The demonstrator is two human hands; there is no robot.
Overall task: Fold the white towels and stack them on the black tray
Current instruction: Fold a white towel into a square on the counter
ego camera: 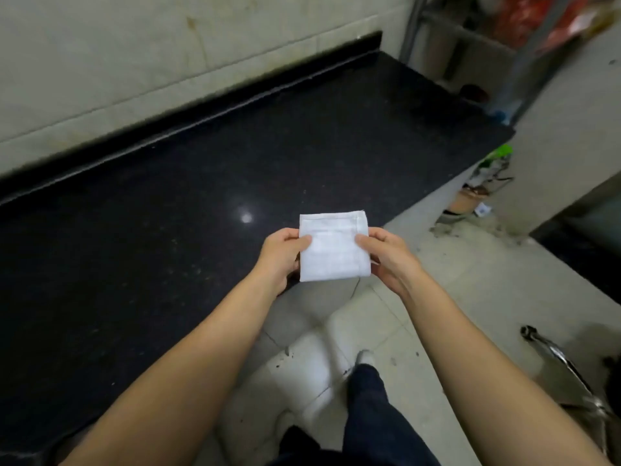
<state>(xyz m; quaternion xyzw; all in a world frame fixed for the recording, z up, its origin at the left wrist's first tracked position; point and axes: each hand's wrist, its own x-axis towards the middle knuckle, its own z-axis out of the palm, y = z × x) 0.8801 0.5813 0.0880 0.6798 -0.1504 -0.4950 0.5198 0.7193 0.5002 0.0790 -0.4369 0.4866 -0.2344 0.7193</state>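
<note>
Head view: I pinch the folded white towel (333, 247) by both sides, left hand (281, 252) and right hand (389, 255) clamped to keep its layers square above the counter (168, 203) edge; no tray visible.

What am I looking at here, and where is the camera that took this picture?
No machine here: a person wears a wide-angle camera on the head, so you look down along both bare forearms. The left hand and the right hand each pinch one side of a small white cloth towel folded into a square, holding it in the air over the edge of a long, polished black stone counter. The part of the counter in view has nothing lying on it; the bright spot is a reflected light. The black tray meant for the stack is not in view. Below are the pale tiled floor and the person's dark trouser leg.
</note>
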